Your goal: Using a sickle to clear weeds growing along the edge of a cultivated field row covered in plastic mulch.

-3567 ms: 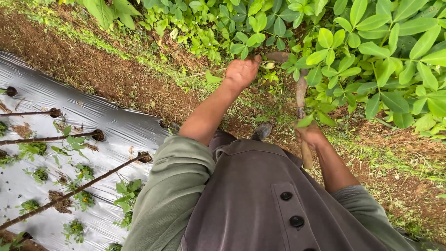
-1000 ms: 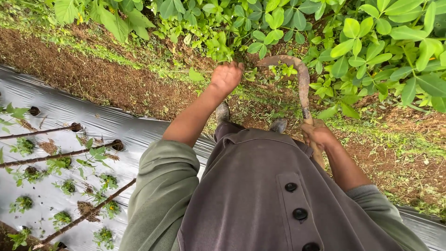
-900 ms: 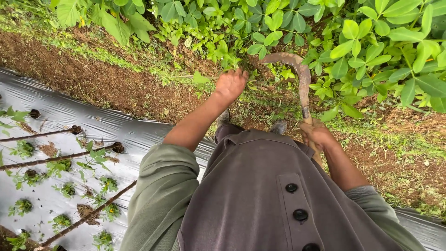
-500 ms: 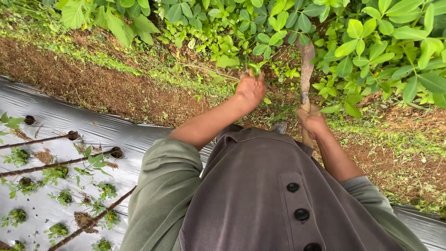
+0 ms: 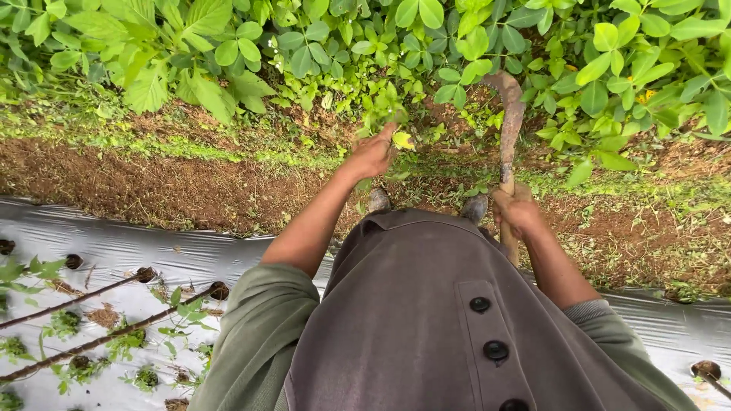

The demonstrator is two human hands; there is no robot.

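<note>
Your left hand (image 5: 371, 154) is closed around a tuft of small green weeds (image 5: 384, 114), pulling them taut. Your right hand (image 5: 516, 213) grips the wooden handle of a curved sickle (image 5: 509, 125), blade raised beside the tuft. Bare brown soil (image 5: 152, 183) underfoot; silver plastic mulch (image 5: 114, 243) behind; open field.

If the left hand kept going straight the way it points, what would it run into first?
The left hand points up and away, into the green plants. It already grips a small leafy sprig; straight on, it would likely meet the low leafy plants just behind, though depth is hard to judge.
</note>
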